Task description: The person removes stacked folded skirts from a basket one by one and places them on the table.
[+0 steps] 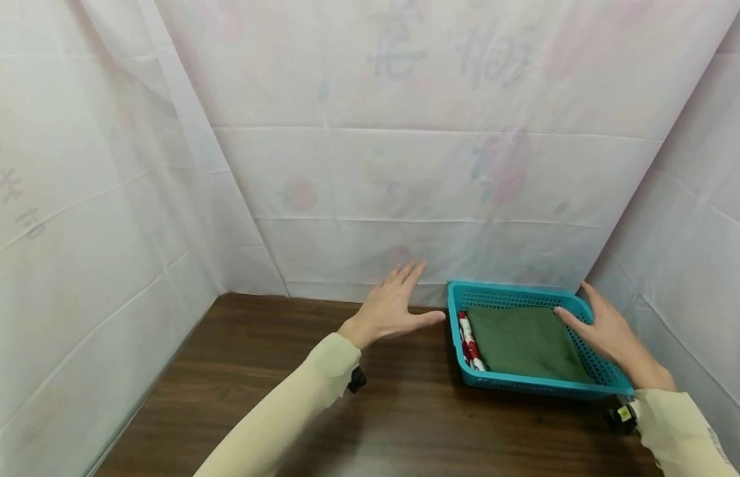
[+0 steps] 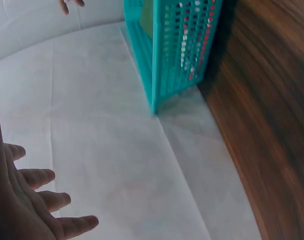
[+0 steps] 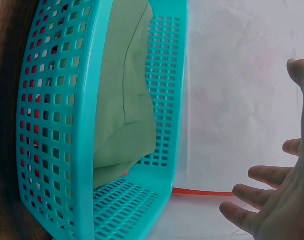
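A teal plastic basket (image 1: 525, 383) with perforated walls stands at the back right of the table. Folded dark green cloth (image 1: 525, 341) lies in it, and a red and white patterned cloth (image 1: 470, 341) shows along its left side. My left hand (image 1: 390, 310) hovers left of the basket, fingers spread, thumb toward the basket's rim, holding nothing. Over the basket's right side my right hand (image 1: 608, 331) is held with fingers extended and nothing in its grasp. In the right wrist view, the right hand (image 3: 277, 195) appears apart from the basket wall.
The dark wooden table (image 1: 256, 377) extends left and in front of the basket. White printed sheets (image 1: 405, 172) hang behind the table and along both sides. A dark wrist device (image 1: 356, 379) is strapped at the left cuff, another (image 1: 621, 419) at the right.
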Motion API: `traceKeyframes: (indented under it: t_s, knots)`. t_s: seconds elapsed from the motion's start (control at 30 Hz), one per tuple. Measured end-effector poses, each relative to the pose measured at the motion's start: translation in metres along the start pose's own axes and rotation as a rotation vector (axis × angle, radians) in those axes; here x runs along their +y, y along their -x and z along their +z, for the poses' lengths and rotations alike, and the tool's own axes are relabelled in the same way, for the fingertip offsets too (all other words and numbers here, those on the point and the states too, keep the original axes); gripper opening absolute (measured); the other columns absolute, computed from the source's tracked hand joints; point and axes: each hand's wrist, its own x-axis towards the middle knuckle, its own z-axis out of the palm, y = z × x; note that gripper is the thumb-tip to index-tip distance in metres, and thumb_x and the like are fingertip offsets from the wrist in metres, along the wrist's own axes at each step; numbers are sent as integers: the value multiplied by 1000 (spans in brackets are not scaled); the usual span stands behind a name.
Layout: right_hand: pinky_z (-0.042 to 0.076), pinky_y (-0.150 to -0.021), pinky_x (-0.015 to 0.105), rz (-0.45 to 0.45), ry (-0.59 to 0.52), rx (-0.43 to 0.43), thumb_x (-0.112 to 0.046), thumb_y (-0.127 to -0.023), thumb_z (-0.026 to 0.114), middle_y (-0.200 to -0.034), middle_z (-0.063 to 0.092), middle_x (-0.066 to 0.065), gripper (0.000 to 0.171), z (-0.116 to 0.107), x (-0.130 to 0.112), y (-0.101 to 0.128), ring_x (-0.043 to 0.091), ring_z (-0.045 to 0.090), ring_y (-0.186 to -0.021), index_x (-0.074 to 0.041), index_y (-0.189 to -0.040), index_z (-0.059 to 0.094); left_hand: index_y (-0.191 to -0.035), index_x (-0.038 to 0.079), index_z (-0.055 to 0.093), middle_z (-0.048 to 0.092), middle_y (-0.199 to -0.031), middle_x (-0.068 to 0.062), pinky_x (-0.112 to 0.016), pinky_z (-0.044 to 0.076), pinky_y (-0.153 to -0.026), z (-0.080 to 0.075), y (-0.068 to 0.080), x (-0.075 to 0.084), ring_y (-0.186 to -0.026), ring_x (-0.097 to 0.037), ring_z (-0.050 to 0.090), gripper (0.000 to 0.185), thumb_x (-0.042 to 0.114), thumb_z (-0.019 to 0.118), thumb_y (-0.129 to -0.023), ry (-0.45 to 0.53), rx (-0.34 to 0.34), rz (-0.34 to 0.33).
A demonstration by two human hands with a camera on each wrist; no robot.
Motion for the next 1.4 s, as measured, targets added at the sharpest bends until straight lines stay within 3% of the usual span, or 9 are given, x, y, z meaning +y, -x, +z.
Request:
traceKeyframes:
  t_s: [0.23, 0.63, 0.8, 1.0, 1.13, 1.4]
  knots:
    - [28, -97, 83, 39, -17, -53, -60, -105, 42, -160, 11, 44, 98, 3, 12, -4, 69, 22, -137, 0, -163, -8, -165, 40, 10, 28, -169, 1, -58, 41, -115, 21, -12, 21, -152, -26, 37, 97, 84, 48, -87, 142, -11, 25]
    - [36, -93, 80, 105, -68, -110, -64, -104, 38, -153, 20, 50, 101, 20, 26, -3, 71, 29, -131, 3, -162, -10, -165, 36, 14, 23, -171, 4, -57, 37, -118, 58, -24, 43, -156, -23, 29, 88, 75, 49, -95, 328, -105, -4]
    - [37, -92, 78, 147, -78, -150, -67, -103, 37, -155, 17, 49, 103, 30, 34, 1, 70, 29, -132, 2, -161, -13, -165, 34, 17, 23, -171, 8, -54, 37, -119, 77, -25, 47, -157, -19, 28, 86, 73, 48, -96, 339, -155, -6]
    - [36, -95, 80, 139, -59, -139, -66, -103, 38, -158, 10, 47, 103, 39, 42, 3, 70, 28, -133, 5, -161, -9, -165, 33, 20, 29, -169, 3, -52, 41, -116, 94, -25, 51, -154, -23, 34, 86, 75, 47, -95, 266, -174, 7]
    - [35, -96, 80, 133, -34, -117, -65, -103, 41, -156, 11, 49, 104, 42, 47, 6, 71, 27, -132, 9, -160, -5, -165, 30, 24, 34, -166, 2, -49, 42, -116, 104, -22, 50, -152, -23, 36, 85, 75, 47, -95, 148, -164, 34]
    - [39, -92, 78, 95, 102, 52, -55, -103, 51, -141, 32, 53, 95, 48, 61, 15, 71, 39, -119, 19, -153, 20, -162, 21, 34, 45, -159, -4, -44, 40, -117, 119, -17, 43, -146, -24, 43, 86, 74, 46, -96, -99, -134, 136]
